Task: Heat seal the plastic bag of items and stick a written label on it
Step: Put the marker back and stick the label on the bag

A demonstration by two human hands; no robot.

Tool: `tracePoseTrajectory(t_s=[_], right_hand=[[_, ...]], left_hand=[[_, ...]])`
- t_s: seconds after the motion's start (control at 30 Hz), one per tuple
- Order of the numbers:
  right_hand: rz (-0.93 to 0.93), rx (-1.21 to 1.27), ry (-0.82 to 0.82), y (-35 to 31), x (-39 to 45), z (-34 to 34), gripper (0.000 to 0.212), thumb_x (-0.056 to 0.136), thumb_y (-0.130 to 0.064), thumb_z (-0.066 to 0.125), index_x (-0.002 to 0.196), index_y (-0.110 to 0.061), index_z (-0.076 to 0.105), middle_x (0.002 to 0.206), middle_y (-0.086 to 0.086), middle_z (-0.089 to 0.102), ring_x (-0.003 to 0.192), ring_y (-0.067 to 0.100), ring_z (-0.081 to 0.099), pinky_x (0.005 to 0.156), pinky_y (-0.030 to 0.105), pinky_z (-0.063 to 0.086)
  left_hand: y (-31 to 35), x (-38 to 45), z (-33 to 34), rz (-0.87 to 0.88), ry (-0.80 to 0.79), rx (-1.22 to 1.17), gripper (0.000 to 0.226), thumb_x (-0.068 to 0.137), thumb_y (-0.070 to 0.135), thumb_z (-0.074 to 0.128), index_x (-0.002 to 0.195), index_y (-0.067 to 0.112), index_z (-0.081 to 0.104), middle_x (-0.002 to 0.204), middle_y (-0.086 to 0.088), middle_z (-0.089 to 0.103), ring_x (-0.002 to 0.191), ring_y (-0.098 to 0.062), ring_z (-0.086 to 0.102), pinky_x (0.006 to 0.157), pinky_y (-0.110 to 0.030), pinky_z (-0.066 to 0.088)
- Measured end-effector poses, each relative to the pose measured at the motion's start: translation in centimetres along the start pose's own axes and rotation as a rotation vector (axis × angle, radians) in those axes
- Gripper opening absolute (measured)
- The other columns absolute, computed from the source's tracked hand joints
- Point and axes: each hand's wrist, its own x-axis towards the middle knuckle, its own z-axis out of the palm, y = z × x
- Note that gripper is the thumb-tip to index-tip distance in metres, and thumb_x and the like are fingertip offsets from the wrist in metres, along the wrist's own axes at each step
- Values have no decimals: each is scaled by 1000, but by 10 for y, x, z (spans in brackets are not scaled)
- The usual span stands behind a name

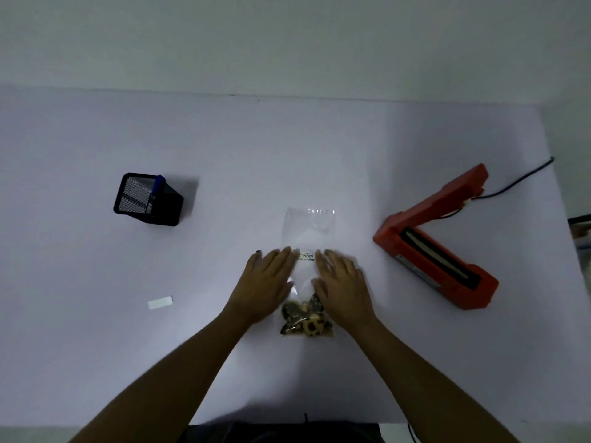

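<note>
A clear plastic bag lies flat in the middle of the white table, with brown patterned items bunched at its near end. A small written label sits across the bag's middle. My left hand lies flat with straight fingers on the bag's left edge. My right hand lies flat on the right edge, slightly blurred. The label shows between the fingertips of both hands. An orange heat sealer stands to the right with its arm raised.
A black mesh pen holder with a blue marker stands at the left. A small white strip lies on the table at the near left. The sealer's black cable runs off the far right edge.
</note>
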Motion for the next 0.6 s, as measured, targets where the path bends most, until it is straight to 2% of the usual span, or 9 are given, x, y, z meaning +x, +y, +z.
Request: tracePoseTrajectory(t_s=[0.13, 0.33, 0.43, 0.6], right_hand=[[0, -107, -72, -5, 2, 1, 57, 92, -40, 47, 145, -19, 37, 143, 11, 47, 125, 30, 47, 88, 46, 48], [28, -53, -99, -14, 4, -4, 57, 91, -37, 50, 143, -16, 39, 145, 14, 43, 127, 34, 43, 90, 49, 48], [45, 2, -121, -12, 3, -8, 61, 93, -41, 46, 148, -20, 30, 151, 10, 36, 134, 31, 35, 96, 50, 45], [52, -23, -192, -15, 1, -15, 74, 93, -47, 47, 152, -20, 13, 157, 8, 25, 136, 30, 30, 98, 50, 41]], left_hand=[[8, 7, -1, -40, -73, 38, 63, 96, 48, 30, 146, 10, 34, 144, -12, 45, 126, -31, 50, 102, -51, 42], [14, 7, -1, -69, -104, 91, 64, 94, 46, 30, 144, 7, 37, 142, -13, 48, 122, -31, 51, 97, -50, 46], [14, 8, -4, -72, -112, 108, 66, 92, 46, 37, 145, 7, 36, 141, -13, 47, 122, -30, 51, 97, -50, 46], [18, 8, -7, -92, -130, 107, 70, 88, 46, 52, 144, 8, 37, 141, -12, 48, 120, -30, 52, 97, -51, 46]])
